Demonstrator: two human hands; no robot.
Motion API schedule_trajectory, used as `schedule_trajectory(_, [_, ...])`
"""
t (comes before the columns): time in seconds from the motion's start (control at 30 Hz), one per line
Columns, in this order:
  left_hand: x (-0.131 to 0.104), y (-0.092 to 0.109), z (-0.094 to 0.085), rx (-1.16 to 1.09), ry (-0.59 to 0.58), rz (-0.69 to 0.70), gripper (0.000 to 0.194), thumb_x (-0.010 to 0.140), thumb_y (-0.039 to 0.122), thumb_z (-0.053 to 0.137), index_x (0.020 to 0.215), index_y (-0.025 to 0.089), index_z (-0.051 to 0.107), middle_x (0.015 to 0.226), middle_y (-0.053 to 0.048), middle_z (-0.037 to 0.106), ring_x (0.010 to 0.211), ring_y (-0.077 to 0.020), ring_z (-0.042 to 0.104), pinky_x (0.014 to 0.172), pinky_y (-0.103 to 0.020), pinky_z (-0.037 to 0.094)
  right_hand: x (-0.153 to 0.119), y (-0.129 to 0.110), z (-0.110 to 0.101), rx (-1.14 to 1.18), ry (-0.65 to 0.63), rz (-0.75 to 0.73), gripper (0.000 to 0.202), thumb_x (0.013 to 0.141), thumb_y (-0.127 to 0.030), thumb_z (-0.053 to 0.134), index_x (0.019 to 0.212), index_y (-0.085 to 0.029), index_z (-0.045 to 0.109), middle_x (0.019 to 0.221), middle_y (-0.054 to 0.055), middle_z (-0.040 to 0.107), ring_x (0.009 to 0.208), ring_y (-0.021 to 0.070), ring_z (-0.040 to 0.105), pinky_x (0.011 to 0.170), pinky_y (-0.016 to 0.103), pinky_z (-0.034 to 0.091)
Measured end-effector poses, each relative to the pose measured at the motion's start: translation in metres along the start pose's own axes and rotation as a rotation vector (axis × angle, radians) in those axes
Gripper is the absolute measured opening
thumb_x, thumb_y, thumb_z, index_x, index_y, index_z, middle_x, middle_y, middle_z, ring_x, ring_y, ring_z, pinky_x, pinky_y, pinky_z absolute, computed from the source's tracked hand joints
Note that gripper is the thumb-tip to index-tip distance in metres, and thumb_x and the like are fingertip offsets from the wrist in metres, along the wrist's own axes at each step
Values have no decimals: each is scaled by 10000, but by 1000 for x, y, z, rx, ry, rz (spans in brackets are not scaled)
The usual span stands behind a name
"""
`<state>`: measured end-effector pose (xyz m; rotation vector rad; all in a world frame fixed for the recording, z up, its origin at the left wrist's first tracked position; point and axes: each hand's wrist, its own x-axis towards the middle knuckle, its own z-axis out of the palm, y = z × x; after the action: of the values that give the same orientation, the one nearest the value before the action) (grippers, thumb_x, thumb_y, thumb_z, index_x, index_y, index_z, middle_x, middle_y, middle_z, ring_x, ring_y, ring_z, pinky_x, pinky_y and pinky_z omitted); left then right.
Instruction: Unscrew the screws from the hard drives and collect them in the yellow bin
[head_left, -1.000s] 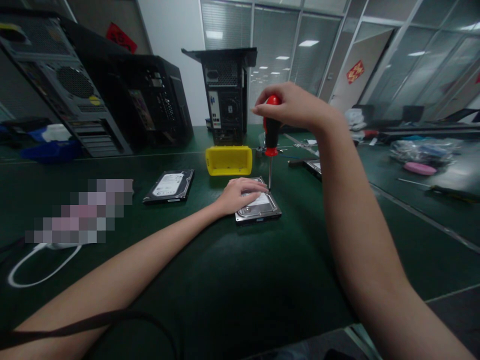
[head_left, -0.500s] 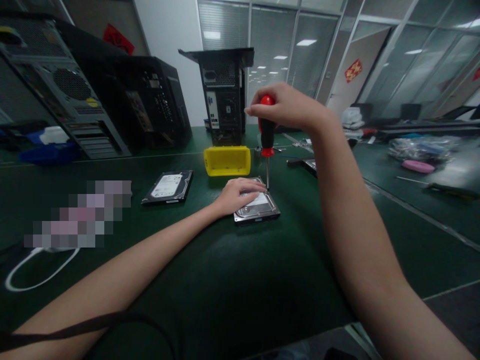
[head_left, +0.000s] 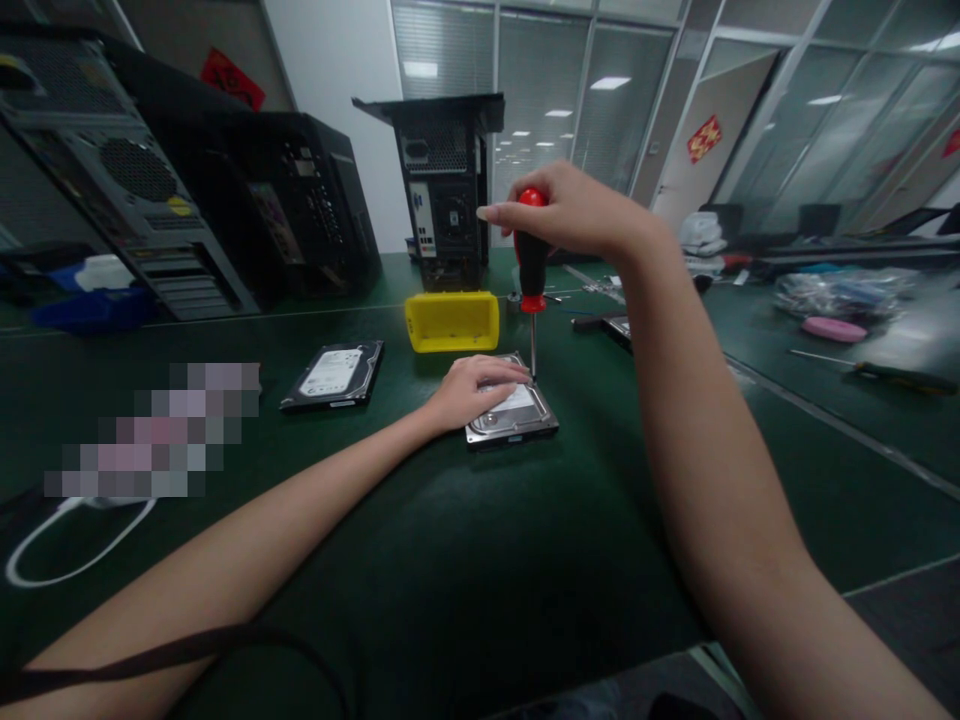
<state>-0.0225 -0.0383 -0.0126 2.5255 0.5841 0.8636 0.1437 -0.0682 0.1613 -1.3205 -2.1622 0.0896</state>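
A silver hard drive (head_left: pixel 517 425) with a white label lies on the green table. My left hand (head_left: pixel 472 390) rests flat over its left part, fingers stretched out and together across the label. In my right hand (head_left: pixel 562 205) is an upright screwdriver (head_left: pixel 533 270) with a red and black handle, gripped around the top. Its tip meets the drive near the right edge; the screw under it is too small to make out. A second hard drive (head_left: pixel 332 372) lies label up to the left.
Behind the drive stands a yellow bin (head_left: pixel 452 322). Computer cases (head_left: pixel 442 190) line the back and left. At right lie another screwdriver (head_left: pixel 900 378), a pink round object (head_left: pixel 834 329) and plastic bags (head_left: pixel 840 295). A white cable (head_left: pixel 75 580) loops at left.
My right hand's thumb and fingers have shifted slightly to the left around the screwdriver handle. The screwdriver tip stays on the drive, and my left hand keeps its place there.
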Motion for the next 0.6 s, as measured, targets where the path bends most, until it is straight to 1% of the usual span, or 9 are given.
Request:
schedule_trajectory(0.23, [0,-3,1,4,0,8,247,876,246,518,1050,256,693,1166,1,669,1131,-186,575,1020,-420,401,1,1,0,-29,4,9,401,822,-569,516,796,-175,584,847,105,654,716,187,589,571,268,432])
schedule_trajectory(0.4, [1,-4,2,16,2,15,247,872,242,521,1049,257,694,1157,5,673,1130,-189,577,1018,-415,402,3,2,1,-26,-5,1,427,804,-602,511,792,-179,565,847,109,647,731,197,588,576,277,434])
schedule_trajectory(0.6, [0,-3,1,21,4,20,238,874,226,524,1041,246,692,1148,-5,677,1127,-178,577,1011,-418,406,2,-2,4,-23,11,28,344,820,-526,529,817,-183,554,863,106,647,760,204,592,597,286,451])
